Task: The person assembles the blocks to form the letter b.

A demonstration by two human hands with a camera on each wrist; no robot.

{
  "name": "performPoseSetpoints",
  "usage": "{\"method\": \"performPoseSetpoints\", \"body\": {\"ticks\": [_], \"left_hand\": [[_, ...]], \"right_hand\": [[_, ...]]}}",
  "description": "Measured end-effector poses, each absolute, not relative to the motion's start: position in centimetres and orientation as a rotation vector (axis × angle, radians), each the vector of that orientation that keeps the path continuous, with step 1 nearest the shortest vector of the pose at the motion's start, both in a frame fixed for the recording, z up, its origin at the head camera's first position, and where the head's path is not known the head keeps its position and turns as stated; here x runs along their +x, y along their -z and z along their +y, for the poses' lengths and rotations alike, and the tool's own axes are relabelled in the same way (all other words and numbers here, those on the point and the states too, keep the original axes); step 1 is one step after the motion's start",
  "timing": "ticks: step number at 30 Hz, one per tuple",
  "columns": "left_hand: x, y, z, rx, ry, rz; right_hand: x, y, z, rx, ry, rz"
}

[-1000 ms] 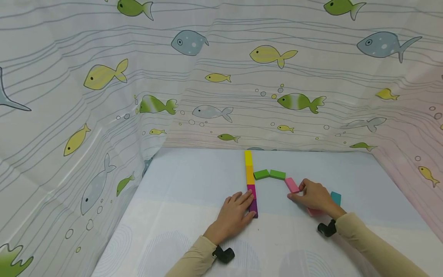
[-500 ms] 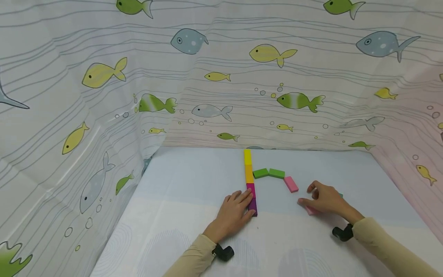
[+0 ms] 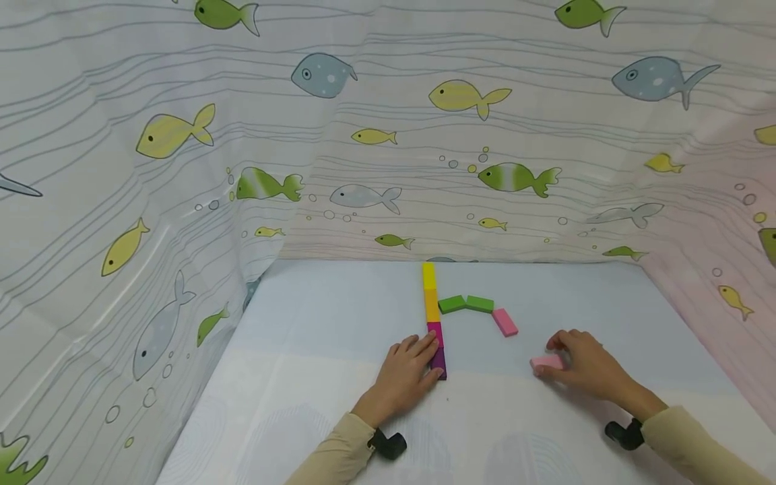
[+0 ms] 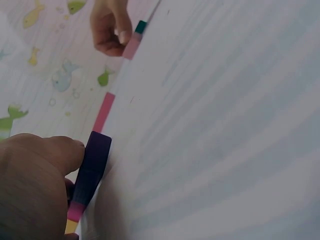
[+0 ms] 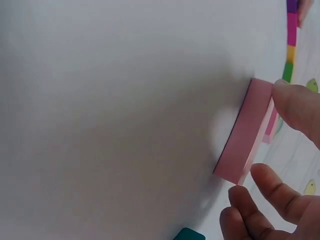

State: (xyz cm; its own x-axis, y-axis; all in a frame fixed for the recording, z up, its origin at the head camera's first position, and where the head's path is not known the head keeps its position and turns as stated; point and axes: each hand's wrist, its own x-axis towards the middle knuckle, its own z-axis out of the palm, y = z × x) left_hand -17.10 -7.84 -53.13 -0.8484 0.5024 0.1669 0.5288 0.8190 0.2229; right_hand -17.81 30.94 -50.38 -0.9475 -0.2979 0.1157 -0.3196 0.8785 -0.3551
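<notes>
The thumb and fingers of the right hand [image 3: 585, 364] were bent round a pale pink, oblong block [image 5: 245, 130] on the right of the table, but how hard they squeezed I could not tell. From the head, the thumb hid some of this block; the right wrist view showed one long side of it, with the thumb at one end and fingers by the other. The left hand [image 3: 400, 380] was not curled round anything. One fingertip lay on a magenta, oblong block [image 3: 434, 327], and the thumb touched a dark purple, oblong block [image 3: 439, 357], which the left wrist view showed up close. Only the head view showed the whole row, with an orange, oblong block [image 3: 432, 305] and then a yellow, oblong block [image 3: 429, 276] at the far end. To the right came two green, oblong blocks [image 3: 480, 304] and a slanted, deeper pink, oblong block [image 3: 505, 322]. A small teal block [image 4: 141, 26] peeked out in both wrist views, but not from the head. Behind the pale, smooth table [image 3: 473, 431] hung a white sheet with painted fish [image 3: 339, 158].
</notes>
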Motion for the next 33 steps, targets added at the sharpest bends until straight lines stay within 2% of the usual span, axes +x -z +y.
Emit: {"method": "performPoseSetpoints", "body": {"ticks": [15,33], "left_hand": [[-16.9,53.0,-7.9,-0.813,0.419,-2.912],[-17.0,53.1,-7.9,-0.816,0.423,-2.905]], "right_hand": [[-14.8,49.6,29.0,0.223,-0.22,-3.009],[-14.9,49.9,28.0,0.192,-0.378,-3.011]]}}
